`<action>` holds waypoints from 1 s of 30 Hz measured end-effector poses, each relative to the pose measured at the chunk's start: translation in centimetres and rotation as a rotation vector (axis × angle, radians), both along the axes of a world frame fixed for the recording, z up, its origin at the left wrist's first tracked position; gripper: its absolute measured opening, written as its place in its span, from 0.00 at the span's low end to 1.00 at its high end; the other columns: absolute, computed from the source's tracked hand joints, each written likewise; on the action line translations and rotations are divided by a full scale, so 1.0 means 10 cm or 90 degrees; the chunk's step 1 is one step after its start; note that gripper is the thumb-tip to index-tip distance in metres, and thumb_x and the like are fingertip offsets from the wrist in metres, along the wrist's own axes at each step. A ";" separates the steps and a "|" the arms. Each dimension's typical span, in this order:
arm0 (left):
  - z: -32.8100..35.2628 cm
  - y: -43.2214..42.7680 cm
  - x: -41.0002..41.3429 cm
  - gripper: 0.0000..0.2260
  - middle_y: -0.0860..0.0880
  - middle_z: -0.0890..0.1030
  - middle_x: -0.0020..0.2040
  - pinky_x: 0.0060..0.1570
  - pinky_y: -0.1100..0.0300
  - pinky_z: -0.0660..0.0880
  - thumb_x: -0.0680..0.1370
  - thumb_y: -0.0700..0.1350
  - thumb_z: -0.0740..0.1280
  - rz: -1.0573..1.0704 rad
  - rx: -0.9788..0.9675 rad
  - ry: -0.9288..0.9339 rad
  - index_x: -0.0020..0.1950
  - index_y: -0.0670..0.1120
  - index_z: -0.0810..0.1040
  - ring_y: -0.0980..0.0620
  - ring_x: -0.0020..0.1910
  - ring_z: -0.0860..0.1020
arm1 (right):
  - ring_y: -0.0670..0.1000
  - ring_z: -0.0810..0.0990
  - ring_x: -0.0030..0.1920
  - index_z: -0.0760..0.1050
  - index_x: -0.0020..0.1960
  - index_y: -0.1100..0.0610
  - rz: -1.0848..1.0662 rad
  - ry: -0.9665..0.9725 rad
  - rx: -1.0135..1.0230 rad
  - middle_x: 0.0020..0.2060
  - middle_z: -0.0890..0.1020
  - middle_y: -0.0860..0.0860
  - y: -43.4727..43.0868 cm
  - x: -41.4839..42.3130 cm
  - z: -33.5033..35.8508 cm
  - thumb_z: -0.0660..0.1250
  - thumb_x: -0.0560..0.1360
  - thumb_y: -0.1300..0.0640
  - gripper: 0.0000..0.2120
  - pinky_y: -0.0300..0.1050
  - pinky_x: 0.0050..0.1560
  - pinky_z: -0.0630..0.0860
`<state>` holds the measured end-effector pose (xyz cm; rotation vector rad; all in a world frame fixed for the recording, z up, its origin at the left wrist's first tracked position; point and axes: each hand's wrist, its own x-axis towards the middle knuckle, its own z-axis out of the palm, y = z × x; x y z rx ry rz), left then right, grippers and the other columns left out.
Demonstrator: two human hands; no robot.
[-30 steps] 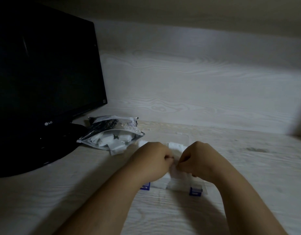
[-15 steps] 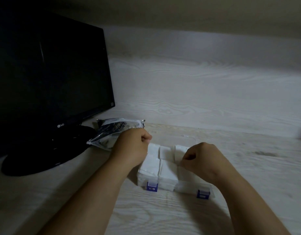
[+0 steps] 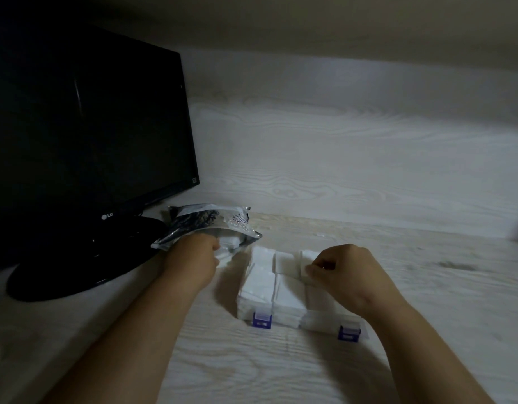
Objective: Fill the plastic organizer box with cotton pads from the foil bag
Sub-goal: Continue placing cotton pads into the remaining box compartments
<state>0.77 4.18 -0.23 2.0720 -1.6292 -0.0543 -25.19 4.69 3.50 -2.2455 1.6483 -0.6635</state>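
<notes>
One pad point(image 3: 305, 257) pinched in right fingers point(image 3: 313, 269); left fingers point(image 3: 214, 252) inside foil bag point(image 3: 205, 221).

The left hand point(image 3: 193, 258) is reaching into the mouth of the crinkled silver-and-black foil bag point(image 3: 199, 223). The bag is hiding its fingertips, so whether they are gripping any of the white square cotton pads point(image 3: 233, 243) inside is not showing. The right hand point(image 3: 348, 272) is covering the right-side compartments of the clear plastic organizer box point(image 3: 322, 323) with blue latches. Its curled fingers are masking their own tips, leaving it unclear whether they are pinching a pad. Both forearms are running off the bottom edge. The left edge is cutting off the black flat-screen monitor point(image 3: 85, 126), and the bag is hiding part of its round base. The bag's print is showing too small to read.
</notes>
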 end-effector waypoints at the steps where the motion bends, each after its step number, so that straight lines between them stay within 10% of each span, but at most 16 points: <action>1: -0.01 -0.01 0.02 0.16 0.46 0.81 0.61 0.61 0.57 0.73 0.75 0.42 0.71 -0.003 -0.003 0.018 0.62 0.48 0.80 0.46 0.60 0.77 | 0.48 0.81 0.36 0.82 0.40 0.52 0.000 -0.006 0.002 0.35 0.83 0.47 0.00 0.00 0.00 0.67 0.75 0.49 0.10 0.48 0.40 0.80; 7: -0.07 -0.05 0.09 0.15 0.44 0.81 0.58 0.59 0.57 0.73 0.75 0.40 0.72 -0.018 -0.008 0.100 0.61 0.43 0.80 0.45 0.58 0.78 | 0.43 0.74 0.30 0.80 0.38 0.48 0.012 -0.010 0.007 0.31 0.78 0.44 -0.01 0.00 -0.03 0.67 0.76 0.47 0.10 0.36 0.30 0.67; 30: -0.04 -0.08 0.10 0.10 0.45 0.83 0.50 0.49 0.59 0.74 0.76 0.37 0.66 0.021 -0.111 0.029 0.51 0.49 0.83 0.46 0.51 0.79 | 0.47 0.78 0.31 0.80 0.35 0.49 0.000 -0.084 0.010 0.30 0.81 0.47 0.00 0.00 -0.01 0.68 0.75 0.49 0.11 0.44 0.34 0.74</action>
